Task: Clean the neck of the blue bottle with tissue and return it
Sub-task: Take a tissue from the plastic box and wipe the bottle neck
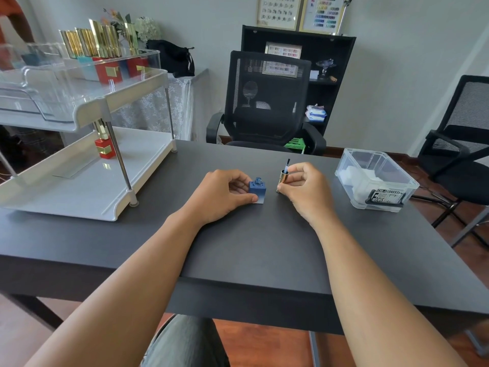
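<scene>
Hands are occupied mid-table: bottle [257, 189] is pinched by left hand [222, 194], brush cap [282, 178] by right hand [304, 186], so polish might be dripped.

A dark grey table [238, 242] carries everything here — at its left stands a white two-tier rack [87, 181], its feet set on the tabletop, and at the right edge sits a clear plastic box [377, 178] with white tissue inside. Near the middle the blue bottle [257, 191] stands upright on the surface, uncapped, gripped by the left hand [225, 197]. Just beside it the right hand [304, 189] holds the gold cap [282, 180] with its lower end touching the table — brush pointing up.
</scene>
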